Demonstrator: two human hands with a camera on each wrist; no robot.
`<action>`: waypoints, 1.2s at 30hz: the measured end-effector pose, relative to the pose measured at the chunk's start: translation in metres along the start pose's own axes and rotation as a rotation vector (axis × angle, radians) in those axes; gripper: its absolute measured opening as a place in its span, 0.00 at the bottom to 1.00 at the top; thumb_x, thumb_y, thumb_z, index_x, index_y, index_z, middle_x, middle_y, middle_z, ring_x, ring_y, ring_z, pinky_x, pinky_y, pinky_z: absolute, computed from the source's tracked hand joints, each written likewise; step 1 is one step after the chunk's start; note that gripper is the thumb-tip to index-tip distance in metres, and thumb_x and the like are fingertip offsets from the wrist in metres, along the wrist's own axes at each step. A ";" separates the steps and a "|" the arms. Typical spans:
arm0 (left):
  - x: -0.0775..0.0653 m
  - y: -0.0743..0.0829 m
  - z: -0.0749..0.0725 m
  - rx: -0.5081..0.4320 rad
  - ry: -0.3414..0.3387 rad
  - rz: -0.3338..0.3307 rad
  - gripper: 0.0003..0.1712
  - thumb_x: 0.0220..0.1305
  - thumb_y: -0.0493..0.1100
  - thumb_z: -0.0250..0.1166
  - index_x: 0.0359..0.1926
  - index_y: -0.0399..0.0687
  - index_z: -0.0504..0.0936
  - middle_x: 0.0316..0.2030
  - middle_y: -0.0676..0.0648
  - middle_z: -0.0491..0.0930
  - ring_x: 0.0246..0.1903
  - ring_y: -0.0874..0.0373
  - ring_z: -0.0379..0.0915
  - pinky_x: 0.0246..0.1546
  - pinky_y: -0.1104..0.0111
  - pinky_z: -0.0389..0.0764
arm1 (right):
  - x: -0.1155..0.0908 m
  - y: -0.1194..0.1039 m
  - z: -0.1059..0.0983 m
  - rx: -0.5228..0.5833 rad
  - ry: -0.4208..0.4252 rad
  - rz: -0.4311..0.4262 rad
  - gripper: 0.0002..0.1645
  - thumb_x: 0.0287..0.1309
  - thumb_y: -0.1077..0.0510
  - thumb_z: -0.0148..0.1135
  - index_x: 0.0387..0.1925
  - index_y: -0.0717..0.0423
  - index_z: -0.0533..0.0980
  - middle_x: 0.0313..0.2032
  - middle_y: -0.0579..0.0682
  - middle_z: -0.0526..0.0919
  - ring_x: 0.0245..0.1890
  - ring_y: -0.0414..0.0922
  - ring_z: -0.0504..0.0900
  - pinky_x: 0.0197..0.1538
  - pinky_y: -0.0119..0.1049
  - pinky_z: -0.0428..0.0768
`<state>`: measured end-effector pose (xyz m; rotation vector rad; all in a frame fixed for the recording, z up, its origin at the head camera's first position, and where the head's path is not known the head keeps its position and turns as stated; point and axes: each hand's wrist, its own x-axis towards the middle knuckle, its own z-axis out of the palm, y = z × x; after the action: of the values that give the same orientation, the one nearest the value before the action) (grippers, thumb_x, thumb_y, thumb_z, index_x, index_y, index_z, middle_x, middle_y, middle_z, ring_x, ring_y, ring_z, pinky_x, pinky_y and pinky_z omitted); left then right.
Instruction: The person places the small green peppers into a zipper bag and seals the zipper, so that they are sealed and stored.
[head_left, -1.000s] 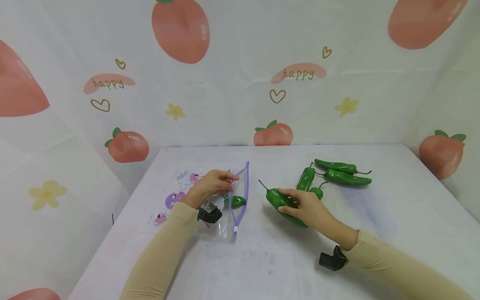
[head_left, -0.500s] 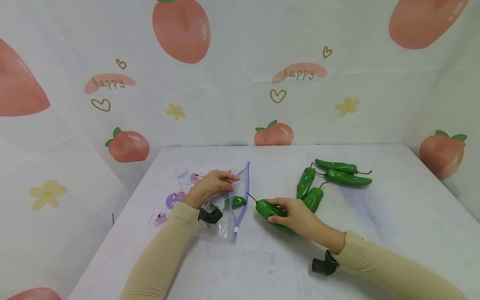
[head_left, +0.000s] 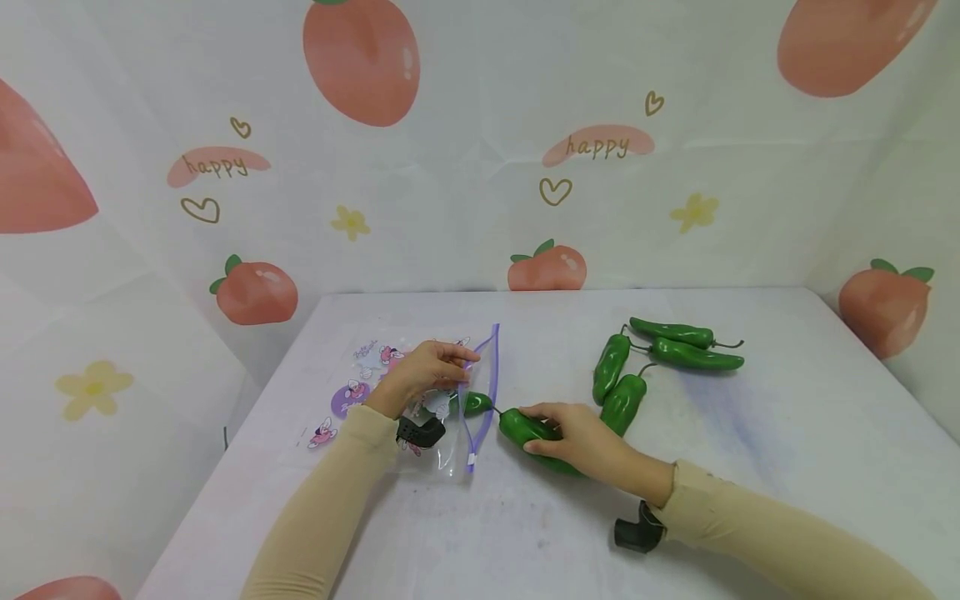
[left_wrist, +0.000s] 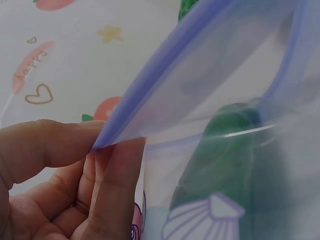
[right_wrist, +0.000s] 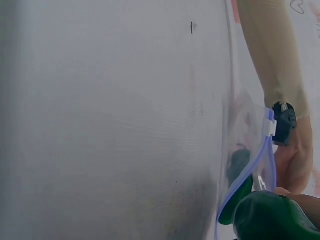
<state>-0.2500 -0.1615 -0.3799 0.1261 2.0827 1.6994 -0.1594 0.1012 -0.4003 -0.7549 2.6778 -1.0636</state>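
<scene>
- From my distant seat I see the gripped pepper [head_left: 517, 427] just right of the clear bag [head_left: 494, 358], on the near side of the loose peppers.
- Its long axis slants across the table [head_left: 517, 542]: stem end leftward and away from the person, tail rightward and back under the palm, so the stem aims at the bag's mouth.
- In my head view the stem tip meets the purple edge of that mouth; I cannot tell whether it is past the edge or just short of it. The pepper's body lies outside.
- The right hand [head_left: 573, 437] is the nearer one, holding this pepper, fingers over the far side and thumb along the near side. Its forearm comes in low from the right, the fingers pointing left.
- The left hand [head_left: 431, 368] reaches over the bag, its wrist above the film; my left wrist view shows thumb and finger pinching the purple edge, so the mouth gapes toward the right hand.
- One bagged pepper [head_left: 476, 403] lies just inside that mouth, its end facing the gripped pepper's stem.
- Four loose peppers [head_left: 696, 357] lie clustered farther right, well apart from the bag.
</scene>
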 end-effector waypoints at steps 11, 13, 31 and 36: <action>0.001 -0.001 0.000 0.020 0.000 0.001 0.24 0.58 0.26 0.61 0.57 0.25 0.74 0.31 0.51 0.73 0.29 0.63 0.71 0.32 0.77 0.78 | 0.012 0.001 -0.001 0.013 -0.020 -0.019 0.29 0.56 0.52 0.69 0.58 0.57 0.77 0.51 0.52 0.83 0.43 0.43 0.81 0.46 0.40 0.80; 0.002 -0.001 0.000 0.021 0.000 0.000 0.24 0.58 0.26 0.61 0.57 0.25 0.74 0.30 0.52 0.73 0.29 0.63 0.71 0.32 0.77 0.78 | 0.013 0.002 -0.001 0.015 -0.023 -0.015 0.28 0.56 0.52 0.69 0.58 0.56 0.77 0.51 0.52 0.83 0.43 0.44 0.81 0.46 0.39 0.80; 0.001 -0.002 0.002 0.017 -0.001 0.002 0.22 0.58 0.26 0.61 0.56 0.27 0.75 0.32 0.51 0.72 0.31 0.63 0.70 0.34 0.77 0.79 | 0.034 -0.003 0.005 0.028 -0.026 0.037 0.26 0.55 0.52 0.69 0.57 0.48 0.78 0.51 0.51 0.83 0.39 0.40 0.81 0.46 0.40 0.79; 0.001 -0.002 0.002 0.009 0.011 -0.006 0.22 0.58 0.25 0.61 0.55 0.28 0.76 0.33 0.49 0.73 0.30 0.63 0.71 0.33 0.77 0.79 | 0.038 -0.002 0.008 0.004 -0.032 0.041 0.27 0.56 0.55 0.69 0.59 0.48 0.77 0.52 0.54 0.82 0.45 0.45 0.81 0.49 0.44 0.79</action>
<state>-0.2495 -0.1595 -0.3823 0.1136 2.0973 1.6906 -0.1886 0.0758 -0.4039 -0.7065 2.6517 -1.0384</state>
